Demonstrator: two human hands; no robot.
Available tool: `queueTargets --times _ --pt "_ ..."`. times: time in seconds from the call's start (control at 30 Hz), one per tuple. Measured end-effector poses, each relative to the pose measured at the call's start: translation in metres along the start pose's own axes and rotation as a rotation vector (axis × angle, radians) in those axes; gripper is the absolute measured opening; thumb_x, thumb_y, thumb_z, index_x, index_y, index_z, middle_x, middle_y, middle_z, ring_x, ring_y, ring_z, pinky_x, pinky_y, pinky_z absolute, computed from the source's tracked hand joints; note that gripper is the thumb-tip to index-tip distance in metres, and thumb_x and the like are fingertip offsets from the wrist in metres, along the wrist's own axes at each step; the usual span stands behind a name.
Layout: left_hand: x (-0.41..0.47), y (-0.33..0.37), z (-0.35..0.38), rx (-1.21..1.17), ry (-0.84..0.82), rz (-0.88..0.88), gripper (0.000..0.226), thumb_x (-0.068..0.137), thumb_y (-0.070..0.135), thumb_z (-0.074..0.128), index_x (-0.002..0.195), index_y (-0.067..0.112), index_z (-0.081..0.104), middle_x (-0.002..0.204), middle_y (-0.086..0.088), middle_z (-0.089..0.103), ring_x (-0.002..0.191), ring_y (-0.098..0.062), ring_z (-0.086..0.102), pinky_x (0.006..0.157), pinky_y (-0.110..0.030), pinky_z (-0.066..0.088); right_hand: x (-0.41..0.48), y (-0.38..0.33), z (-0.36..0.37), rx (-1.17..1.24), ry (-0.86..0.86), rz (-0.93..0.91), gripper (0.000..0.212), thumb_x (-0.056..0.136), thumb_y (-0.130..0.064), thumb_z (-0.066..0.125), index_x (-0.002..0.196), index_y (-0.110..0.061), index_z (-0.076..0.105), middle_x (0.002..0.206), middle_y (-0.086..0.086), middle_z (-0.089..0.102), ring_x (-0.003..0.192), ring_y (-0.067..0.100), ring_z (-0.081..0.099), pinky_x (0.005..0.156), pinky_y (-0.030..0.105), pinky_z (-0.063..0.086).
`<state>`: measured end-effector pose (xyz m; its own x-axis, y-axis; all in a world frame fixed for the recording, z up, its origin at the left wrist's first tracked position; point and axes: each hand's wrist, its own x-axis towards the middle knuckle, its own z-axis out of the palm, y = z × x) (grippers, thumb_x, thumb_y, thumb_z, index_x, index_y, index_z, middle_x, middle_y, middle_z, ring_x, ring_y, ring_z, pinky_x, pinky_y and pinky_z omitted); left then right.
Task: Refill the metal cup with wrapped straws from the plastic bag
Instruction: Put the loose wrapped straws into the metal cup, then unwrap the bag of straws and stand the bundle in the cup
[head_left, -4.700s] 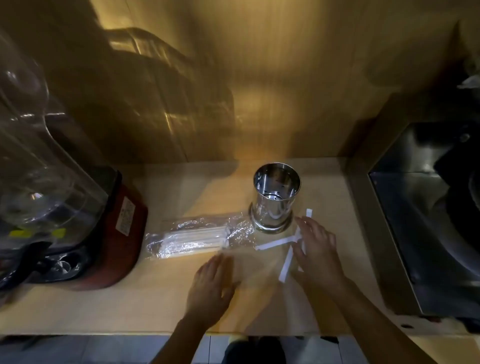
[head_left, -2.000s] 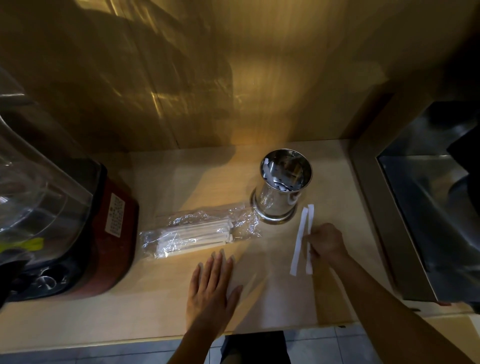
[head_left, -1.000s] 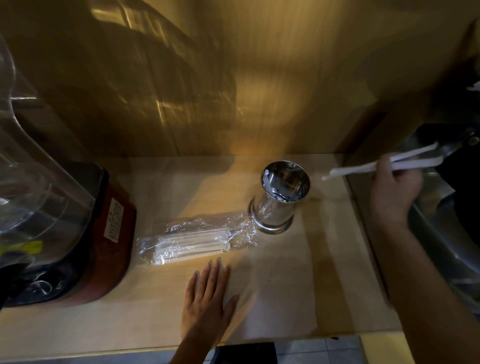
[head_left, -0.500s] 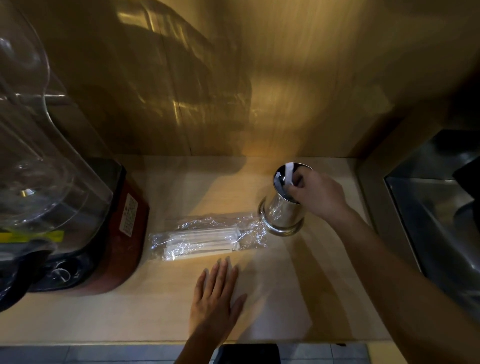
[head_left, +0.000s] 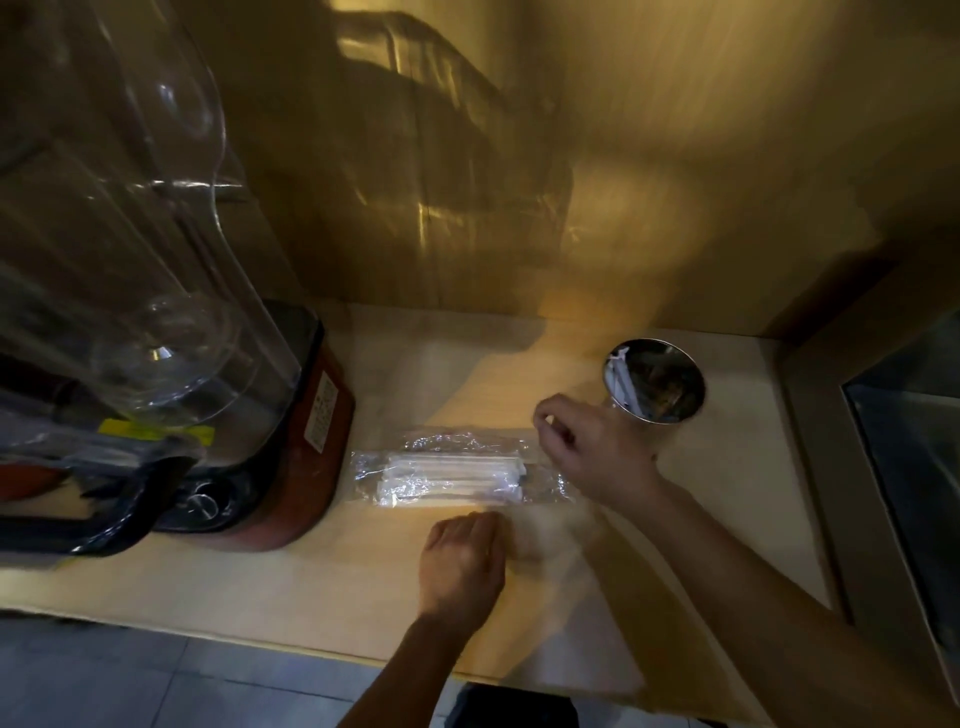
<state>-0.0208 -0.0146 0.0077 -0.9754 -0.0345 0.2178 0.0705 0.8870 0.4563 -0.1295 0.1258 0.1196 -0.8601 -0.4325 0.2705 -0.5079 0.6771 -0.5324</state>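
Observation:
A shiny metal cup (head_left: 655, 382) stands on the wooden counter (head_left: 727, 509), with a few white wrapped straws (head_left: 621, 382) leaning inside its left wall. A clear plastic bag (head_left: 457, 470) of white wrapped straws lies flat to the cup's left. My right hand (head_left: 592, 449) hovers over the bag's right end, just left of the cup, fingers curled and holding nothing that I can see. My left hand (head_left: 462, 558) rests on the counter just in front of the bag, fingers curled under.
A red-based blender (head_left: 291, 447) with a large clear jar (head_left: 119, 249) fills the left side, close to the bag's left end. A metal-framed sink or recess (head_left: 904, 467) borders the counter on the right. A glossy wall panel rises behind.
My right hand picked the loose straws off the counter, dropped them into the cup, then moved left and down to the bag's right end. My left hand has curled its fingers.

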Motion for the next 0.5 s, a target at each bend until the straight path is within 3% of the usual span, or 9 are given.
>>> queueTargets --times 0.1,0.17,0.23,0.27,0.33,0.4,0.5 --pt "0.027 -0.004 -0.016 0.018 0.079 -0.023 0.029 0.078 0.020 0.048 0.100 0.013 0.064 0.097 -0.006 0.072 0.087 -0.024 0.068 0.081 -0.031 0.043 -0.004 0.005 0.037 -0.022 -0.208 0.084 0.015 0.087 -0.018 0.051 0.094 -0.009 0.060 0.085 0.013 0.069 0.079 0.031 0.062 0.066 0.034 0.044" --pt "0.041 -0.013 -0.021 0.083 -0.008 -0.048 0.046 0.077 0.018 0.057 0.122 0.011 0.055 0.125 -0.012 0.061 0.113 -0.029 0.059 0.095 -0.039 0.045 -0.006 0.013 0.061 -0.138 -0.355 0.101 0.027 0.088 -0.024 0.048 0.112 -0.012 0.053 0.112 0.010 0.062 0.106 0.028 0.055 0.088 0.036 0.041" --pt "0.051 -0.026 -0.022 0.179 -0.212 -0.086 0.067 0.085 0.027 0.056 0.143 0.019 0.025 0.154 -0.010 0.027 0.141 -0.025 0.027 0.113 -0.041 0.024 -0.008 0.021 0.079 -0.255 -0.483 0.103 0.049 0.088 -0.030 0.050 0.133 -0.015 0.036 0.137 0.006 0.046 0.127 0.024 0.039 0.107 0.037 0.025" --pt "0.054 -0.033 -0.021 0.223 -0.308 -0.109 0.072 0.088 0.034 0.051 0.147 0.024 0.010 0.159 -0.006 0.009 0.146 -0.023 0.009 0.117 -0.040 0.012 -0.008 0.025 0.084 -0.281 -0.534 0.109 0.059 0.088 -0.032 0.051 0.139 -0.016 0.027 0.145 0.005 0.037 0.134 0.022 0.031 0.111 0.038 0.018" --pt "0.058 -0.046 -0.017 0.323 -0.447 -0.136 0.076 0.092 0.043 0.044 0.146 0.028 -0.008 0.159 -0.004 -0.008 0.146 -0.022 -0.008 0.117 -0.040 -0.003 -0.007 0.032 0.092 -0.308 -0.599 0.110 0.071 0.087 -0.034 0.051 0.144 -0.016 0.013 0.153 0.004 0.022 0.140 0.019 0.019 0.113 0.040 0.011" --pt "0.060 -0.056 -0.015 0.366 -0.539 -0.139 0.073 0.093 0.044 0.041 0.145 0.029 -0.008 0.159 -0.004 -0.004 0.145 -0.024 -0.009 0.116 -0.043 -0.008 -0.007 0.038 0.097 -0.341 -0.645 0.107 0.074 0.087 -0.034 0.051 0.145 -0.017 0.008 0.155 0.004 0.018 0.141 0.018 0.016 0.113 0.042 0.010" --pt "0.062 -0.063 -0.015 0.387 -0.542 -0.103 0.068 0.092 0.037 0.047 0.146 0.023 0.007 0.154 -0.004 0.022 0.142 -0.026 0.013 0.117 -0.044 -0.001 -0.008 0.039 0.101 -0.419 -0.618 0.061 0.069 0.083 -0.033 0.054 0.140 -0.018 0.018 0.143 0.007 0.036 0.133 0.021 0.030 0.106 0.042 0.019"
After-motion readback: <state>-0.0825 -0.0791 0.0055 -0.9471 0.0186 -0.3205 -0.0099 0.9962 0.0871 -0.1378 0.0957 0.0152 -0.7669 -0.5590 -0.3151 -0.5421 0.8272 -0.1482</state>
